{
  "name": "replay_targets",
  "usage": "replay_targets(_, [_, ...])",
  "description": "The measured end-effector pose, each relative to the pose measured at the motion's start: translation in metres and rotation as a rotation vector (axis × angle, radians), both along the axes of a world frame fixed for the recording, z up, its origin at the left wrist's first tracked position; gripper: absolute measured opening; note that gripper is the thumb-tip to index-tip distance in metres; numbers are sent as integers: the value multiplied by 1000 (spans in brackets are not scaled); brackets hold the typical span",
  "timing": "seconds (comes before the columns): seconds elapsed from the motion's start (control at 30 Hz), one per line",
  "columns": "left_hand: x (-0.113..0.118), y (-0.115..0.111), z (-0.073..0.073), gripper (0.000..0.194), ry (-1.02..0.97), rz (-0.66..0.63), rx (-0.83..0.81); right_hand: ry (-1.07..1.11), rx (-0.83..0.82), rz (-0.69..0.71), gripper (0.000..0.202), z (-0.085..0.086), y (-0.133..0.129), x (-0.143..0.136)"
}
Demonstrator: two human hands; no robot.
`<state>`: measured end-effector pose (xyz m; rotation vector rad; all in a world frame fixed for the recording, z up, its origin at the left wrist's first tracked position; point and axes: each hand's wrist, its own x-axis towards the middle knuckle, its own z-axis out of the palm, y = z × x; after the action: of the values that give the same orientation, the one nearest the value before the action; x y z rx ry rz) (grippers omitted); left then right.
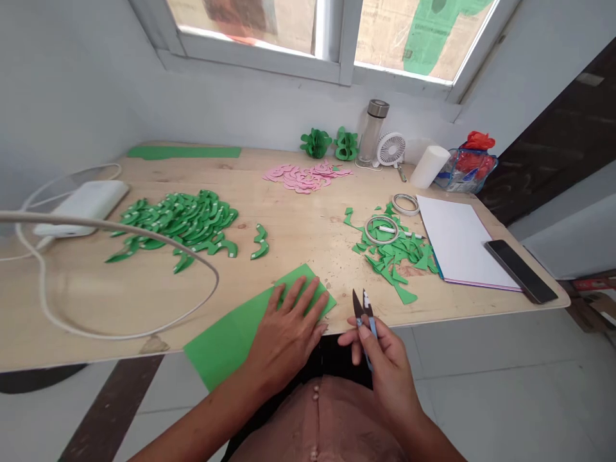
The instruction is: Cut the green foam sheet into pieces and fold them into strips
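- At the far left, a white box [89, 200] lies on the wooden table [312, 234], with a pale cable [42, 289] looping around it.
- Next comes a heap of green cut-outs [180, 221] with small white patches; behind it, a green strip [185, 153] lies by the wall.
- One loose green piece [260, 244] sits just right of the heap.
- The green sheet [226, 340] lies at the table's front, its lower left corner hanging over the edge.
- The left hand [289, 330] rests flat on this sheet, fingers spread and extended, gripping nothing.
- Farther back are pink cut-outs [301, 178] and two folded green shapes, near a bottle [371, 136] and a small fan [391, 150].
- The right hand [387, 356] is closed around light-blue-handled scissors [358, 309], blades parted and pointing away from the body, just right of the sheet and apart from it.
- Beyond, green scraps [392, 256] lie under a tape ring [382, 219].
- At the right, a phone [520, 271] overlaps white paper [466, 237].
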<state>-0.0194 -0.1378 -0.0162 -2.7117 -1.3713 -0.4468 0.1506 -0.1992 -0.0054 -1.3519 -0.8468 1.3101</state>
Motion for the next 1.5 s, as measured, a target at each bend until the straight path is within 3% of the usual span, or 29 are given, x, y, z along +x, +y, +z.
replay_targets(0.23, [-4,9,-3,48,-18,-62,-56,-159,140,43,31,7,40,-5])
replay_targets(0.47, [-6,13,-10,55,-38,-97,-60,-743,333,161,24,-3,44,-5])
replay_targets(0.7, [-10,15,-7,56,-28,-135,-89,-1023,470,281,21,-12,49,-6])
replay_targets(1.07, [-31,47,-11,67,8,-31,-32,-1032,524,270,23,-12,47,-8])
replay_targets(1.3, [-33,45,-22,69,-27,-21,-18,-999,440,277,22,-2,63,-9])
replay_targets(1.5, [-34,46,-20,66,-6,-38,-3,-1090,577,372,22,-1,80,-18])
